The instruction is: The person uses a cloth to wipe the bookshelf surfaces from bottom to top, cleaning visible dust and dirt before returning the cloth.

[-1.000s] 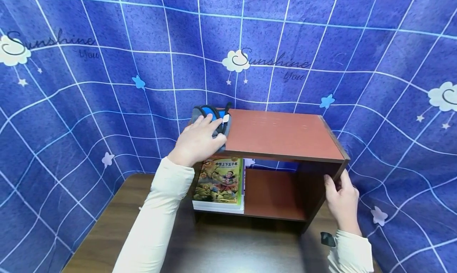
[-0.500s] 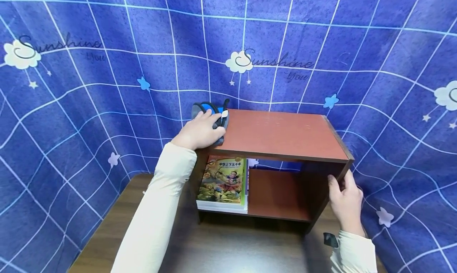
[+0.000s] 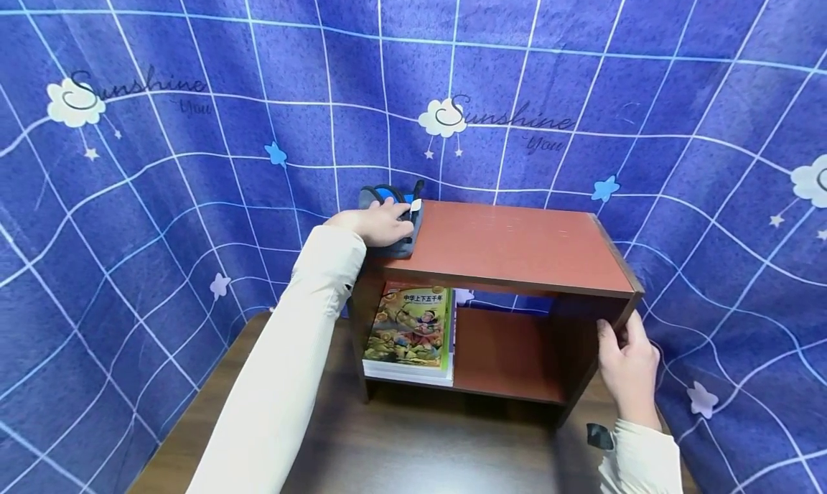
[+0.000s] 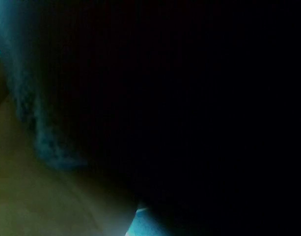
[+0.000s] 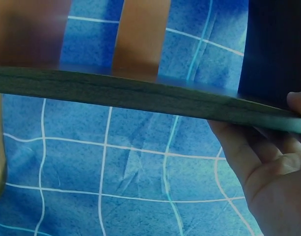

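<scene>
On the left end of the shelf unit's reddish top [image 3: 510,243] lies a blue and grey item [image 3: 403,248] with black trim and a small white tag. My left hand [image 3: 377,225] rests over it from above, fingers spread and thumb pointing right; its underside is hidden. The left wrist view is nearly all dark. At the unit's right side, my right hand [image 3: 629,368] grips the upright panel's front edge, thumb on the inner face and fingers outside. The right wrist view shows this hand [image 5: 278,182] around the dark panel edge [image 5: 116,88].
Books with a colourful cover [image 3: 413,329] lie stacked in the left part of the lower compartment. The unit stands on a wooden table [image 3: 413,444]. A blue patterned curtain [image 3: 310,70] hangs behind and at both sides.
My left hand and the blue and grey item have shifted slightly back from the top's front edge. The right hand keeps its hold. The head view has drifted a little left.
</scene>
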The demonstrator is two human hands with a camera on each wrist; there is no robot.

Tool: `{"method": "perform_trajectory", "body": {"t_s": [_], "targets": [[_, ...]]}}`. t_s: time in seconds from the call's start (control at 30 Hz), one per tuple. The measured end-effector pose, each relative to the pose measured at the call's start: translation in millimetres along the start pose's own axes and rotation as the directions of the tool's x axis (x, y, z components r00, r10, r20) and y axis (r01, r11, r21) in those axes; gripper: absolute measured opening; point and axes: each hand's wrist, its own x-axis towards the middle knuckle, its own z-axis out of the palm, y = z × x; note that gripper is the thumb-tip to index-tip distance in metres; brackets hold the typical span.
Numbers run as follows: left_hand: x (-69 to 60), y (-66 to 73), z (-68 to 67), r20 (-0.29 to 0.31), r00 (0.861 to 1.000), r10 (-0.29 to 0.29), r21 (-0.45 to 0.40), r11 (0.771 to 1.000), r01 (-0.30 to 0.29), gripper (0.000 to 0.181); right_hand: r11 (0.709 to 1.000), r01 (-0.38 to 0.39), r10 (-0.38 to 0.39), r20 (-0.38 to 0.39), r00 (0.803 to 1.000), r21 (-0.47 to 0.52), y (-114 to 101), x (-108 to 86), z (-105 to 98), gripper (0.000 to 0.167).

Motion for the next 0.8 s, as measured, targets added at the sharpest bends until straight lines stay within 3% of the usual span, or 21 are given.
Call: {"method": "perform_trajectory", "body": {"t_s": [0.2,0.33,0.6,0.8], "targets": [[1.2,12.6,-12.9,0.107,0.992,-0.063,0.020,0.998,0.061,0.069,1.000,-0.007,0.007,-0.001,1.000,0.000,-0.2,0.2,0.8,0.016],[-0.9,15.9,-17.3,0.147,0.985,-0.088,0.012,0.996,0.087,0.070,1.000,-0.010,0.010,-0.003,1.000,-0.001,-0.4,-0.5,0.7,0.016],[0.8,18.8,-23.4,0.160,0.981,-0.114,0.021,0.993,0.112,0.072,1.000,-0.028,0.028,0.004,1.000,-0.004,0.1,0.9,-0.9,0.015],[4.9,20.5,-25.2,0.132,0.976,-0.170,0.052,0.985,0.165,0.077,0.999,-0.044,0.044,0.015,0.999,-0.001,-1.8,-0.5,0.4,0.015]]}}
